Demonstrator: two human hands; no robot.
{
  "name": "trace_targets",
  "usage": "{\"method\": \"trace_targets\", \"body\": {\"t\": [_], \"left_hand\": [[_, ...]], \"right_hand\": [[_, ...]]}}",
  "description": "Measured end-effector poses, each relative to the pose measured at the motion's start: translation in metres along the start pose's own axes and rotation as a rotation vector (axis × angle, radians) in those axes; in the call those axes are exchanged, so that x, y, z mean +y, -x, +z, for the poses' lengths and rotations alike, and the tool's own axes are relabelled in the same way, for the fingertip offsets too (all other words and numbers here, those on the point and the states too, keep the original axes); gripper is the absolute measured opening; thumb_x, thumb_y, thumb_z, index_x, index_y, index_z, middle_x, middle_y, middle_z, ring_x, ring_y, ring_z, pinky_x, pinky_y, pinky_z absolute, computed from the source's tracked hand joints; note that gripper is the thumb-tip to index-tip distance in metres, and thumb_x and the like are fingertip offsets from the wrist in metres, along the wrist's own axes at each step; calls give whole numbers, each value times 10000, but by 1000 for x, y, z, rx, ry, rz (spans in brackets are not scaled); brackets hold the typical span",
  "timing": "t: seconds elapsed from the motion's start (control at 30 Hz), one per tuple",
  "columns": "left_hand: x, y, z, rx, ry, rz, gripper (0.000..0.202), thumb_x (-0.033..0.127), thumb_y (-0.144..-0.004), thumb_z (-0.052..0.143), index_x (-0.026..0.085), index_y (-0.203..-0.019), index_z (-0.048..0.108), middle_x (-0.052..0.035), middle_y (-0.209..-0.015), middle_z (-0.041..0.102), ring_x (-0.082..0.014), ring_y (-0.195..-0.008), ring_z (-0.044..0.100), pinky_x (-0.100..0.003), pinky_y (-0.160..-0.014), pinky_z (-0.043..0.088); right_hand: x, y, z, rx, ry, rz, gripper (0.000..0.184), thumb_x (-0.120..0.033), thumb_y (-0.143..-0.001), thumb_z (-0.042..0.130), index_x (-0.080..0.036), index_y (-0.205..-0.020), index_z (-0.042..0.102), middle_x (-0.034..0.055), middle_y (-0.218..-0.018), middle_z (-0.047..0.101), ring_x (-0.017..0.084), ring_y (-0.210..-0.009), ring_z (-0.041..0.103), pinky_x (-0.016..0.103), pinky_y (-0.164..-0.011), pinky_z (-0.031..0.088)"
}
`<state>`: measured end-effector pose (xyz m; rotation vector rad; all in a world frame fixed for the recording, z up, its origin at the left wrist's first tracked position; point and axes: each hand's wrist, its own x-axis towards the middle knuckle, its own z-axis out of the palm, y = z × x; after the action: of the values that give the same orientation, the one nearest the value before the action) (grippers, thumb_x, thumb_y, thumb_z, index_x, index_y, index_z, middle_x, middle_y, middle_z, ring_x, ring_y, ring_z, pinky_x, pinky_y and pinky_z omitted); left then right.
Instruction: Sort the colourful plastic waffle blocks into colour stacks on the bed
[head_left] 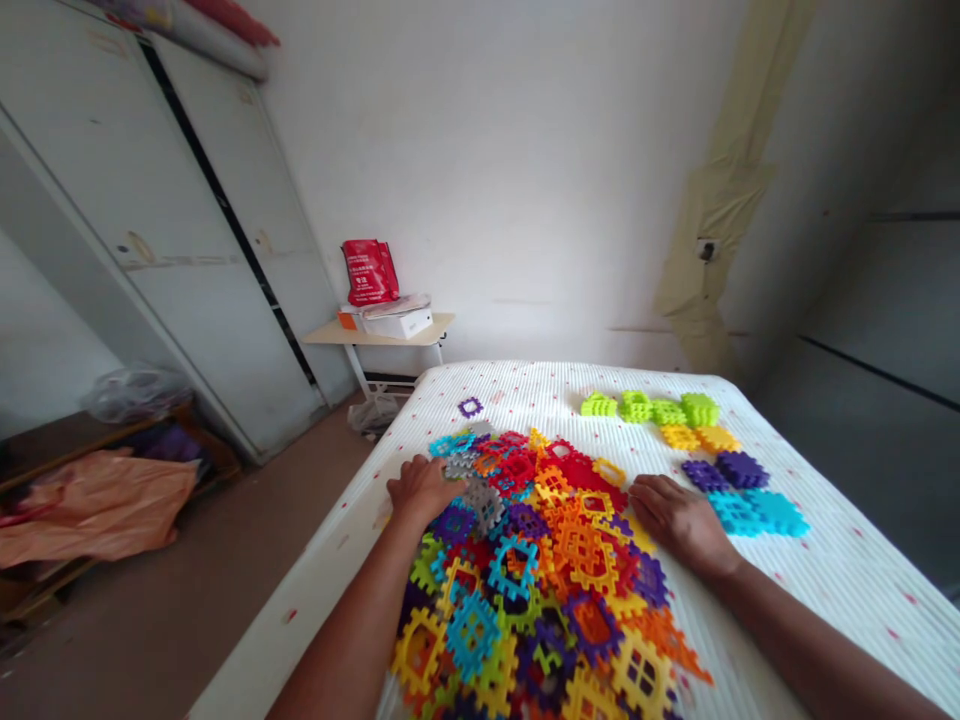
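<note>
Head view: left hand (421, 490) fingers on plastic tiles (525, 570), grip unclear; right hand (679, 522) fingers flat, empty.

Bed (825, 560) | white striped cover | colored plastic tile heap (540, 570) | lime tile stacks (649, 407)

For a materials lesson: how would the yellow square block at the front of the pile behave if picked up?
The yellow plastic block probably feels stiff, keeping its notched square shape. It is likely light for its size, being full of openings. Flat, it should not roll.
</note>
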<state>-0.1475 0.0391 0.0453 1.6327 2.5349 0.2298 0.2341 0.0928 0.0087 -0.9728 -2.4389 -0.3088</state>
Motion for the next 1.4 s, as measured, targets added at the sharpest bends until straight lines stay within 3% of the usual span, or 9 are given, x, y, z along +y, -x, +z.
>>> {"method": "trace_targets", "body": {"t": [0.17, 0.37, 0.53, 0.67, 0.9, 1.07, 1.17, 1.3, 1.4], "left_hand": [[10, -9, 1, -14, -15, 3, 466, 562, -713, 515, 203, -998, 602, -169, -1164, 571, -356, -1122, 491, -492, -821, 417], [14, -15, 9, 9, 55, 39, 403, 362, -733, 519, 184, -1094, 516, -170, -1100, 629, -341, -1040, 574, -416, -778, 425], [14, -18, 14, 16, 199, 115, 475, 164, -688, 525, 199, -1162, 503, -70, -898, 673, -237, -851, 630, -294, -690, 411], [8, -16, 12, 7, 372, 207, 467, 107, -658, 507, 225, -1108, 555, 39, -686, 593, -142, -644, 571, -225, -581, 377], [-6, -4, -8, 33, 643, 267, 386, 170, -635, 509, 176, -1017, 558, 96, -508, 416, -102, -470, 428, -210, -480, 311], [1, 21, -20, -6, 1015, 287, 217, 294, -615, 625, 170, -789, 586, 40, -580, 569, -118, -532, 522, -225, -528, 378], [11, 39, -21, -5, 1117, 262, 302, 348, -633, 661, 150, -860, 645, -28, -734, 678, -173, -695, 623, -268, -658, 464], [23, 55, -15, 55, 1128, 289, 376, 398, -680, 643, 158, -966, 687, -71, -923, 712, -223, -888, 645, -327, -815, 488], [29, 63, -8, 125, 1025, 391, 325, 386, -729, 604, 203, -981, 697, -54, -969, 702, -212, -914, 635, -310, -820, 488]], "right_hand": [[-4, -1, 2, -33, 13, 13, 319, -240, -946, 345, -173, -860, 644, 100, -899, 660, 168, -801, 601, 256, -682, 458], [-7, -4, -1, -39, 33, 33, 324, -203, -941, 333, -157, -799, 620, 88, -838, 630, 157, -784, 570, 243, -646, 419], [-8, -5, 0, -42, 8, 48, 293, -195, -931, 355, -163, -769, 597, 71, -792, 608, 153, -764, 551, 238, -633, 393], [-6, -4, 0, -31, -7, 43, 295, -193, -932, 357, -166, -764, 597, 69, -788, 609, 153, -758, 549, 243, -634, 385], [-6, -4, -1, -24, -12, 52, 327, -218, -937, 346, -173, -745, 607, 68, -773, 619, 149, -728, 551, 241, -610, 376], [-8, -4, 0, -25, -12, 50, 307, -202, -929, 360, -171, -737, 598, 62, -754, 609, 150, -737, 555, 235, -613, 372], [-6, -4, 0, -38, -5, 65, 303, -194, -924, 362, -167, -734, 597, 62, -747, 607, 150, -732, 557, 238, -623, 384], [-2, -3, 2, -7, -46, 126, 280, -191, -912, 372, -166, -778, 617, 72, -782, 628, 158, -751, 584, 244, -661, 421], [-11, -7, -1, 95, -172, 216, 228, -230, -906, 407, -171, -859, 622, 81, -847, 649, 170, -779, 607, 261, -684, 455]]}}
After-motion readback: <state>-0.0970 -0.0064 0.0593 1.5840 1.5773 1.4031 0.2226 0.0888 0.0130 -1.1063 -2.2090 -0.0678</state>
